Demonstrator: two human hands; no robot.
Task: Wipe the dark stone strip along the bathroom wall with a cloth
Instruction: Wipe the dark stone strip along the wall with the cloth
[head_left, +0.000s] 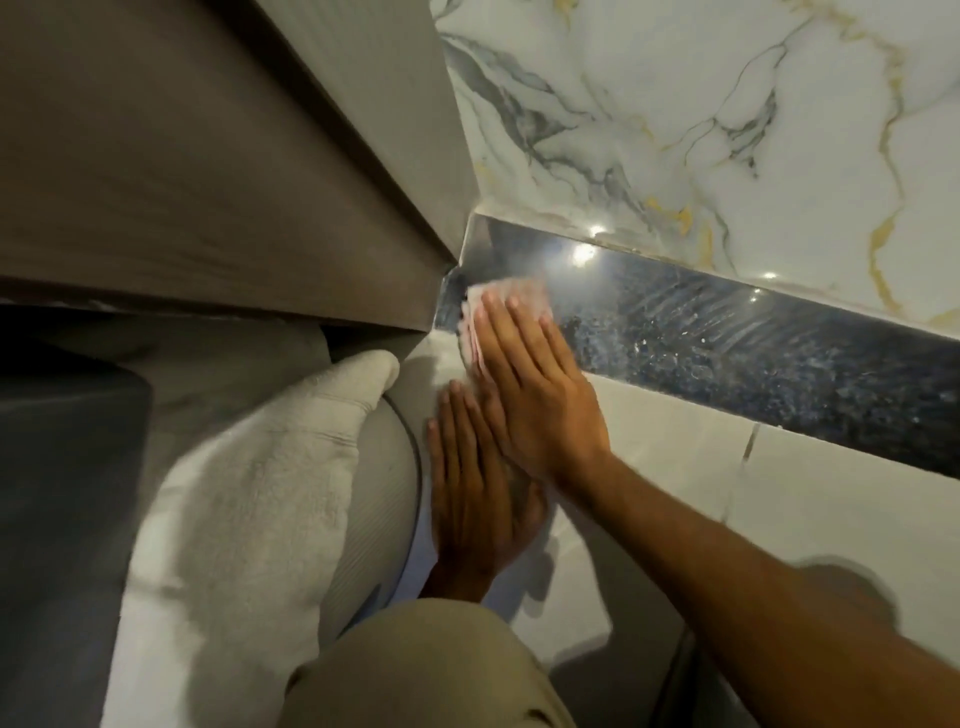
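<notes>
Right hand, fingers flat on cloth against dark strip; left hand open.

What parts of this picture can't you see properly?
Head view, the only one:
- The thin pale cloth: mostly hidden under the flat right hand, so its full shape is unclear.
- The dark speckled stone strip: cut off by the right picture edge; its length is unknown.
- The left hand: partly covered by the right hand and blurred.
- The white towel: blurred; what it lies on is unclear.
</notes>
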